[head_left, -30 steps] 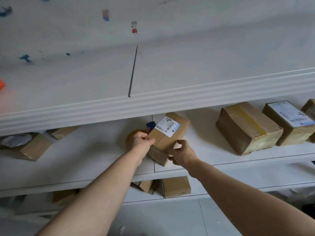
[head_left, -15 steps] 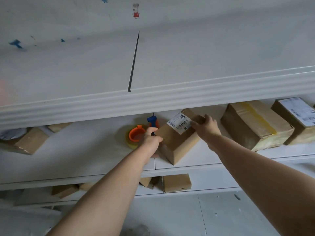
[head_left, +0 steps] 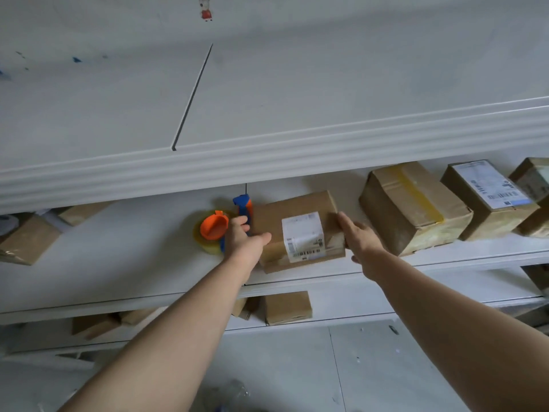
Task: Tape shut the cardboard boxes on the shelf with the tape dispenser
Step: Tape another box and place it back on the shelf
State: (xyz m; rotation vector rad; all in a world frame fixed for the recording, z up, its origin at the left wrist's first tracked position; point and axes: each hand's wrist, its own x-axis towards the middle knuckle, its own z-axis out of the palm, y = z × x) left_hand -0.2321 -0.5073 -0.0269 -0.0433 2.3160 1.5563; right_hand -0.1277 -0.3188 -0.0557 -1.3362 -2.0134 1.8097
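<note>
Left of centre: tape dispenser (head_left: 214, 228) lies on the shelf (head_left: 118, 263), roll to the left, blue handle pointing up-frame. Our left hand (head_left: 242, 242) curls its fingers on that handle. Centre: labelled box (head_left: 285, 206), long axis left-right, no tape visible, so we judge it unsealed. Right hand (head_left: 361, 237) rests flat-fingered against its right end. Further right, the yellow-taped box (head_left: 413, 203) looks done.

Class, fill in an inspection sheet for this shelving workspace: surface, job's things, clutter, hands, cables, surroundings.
Surface: white shelf.
Job's things: labelled box lying flat; tape dispenser just left of it.
Clutter: taped box and others to the right; scraps on the floor.
Hands: left hand grips the dispenser handle; right hand rests on the labelled box's right end.
Cables: nothing seen.
Surroundings: upper shelf overhead; brown box on the lower shelf.
</note>
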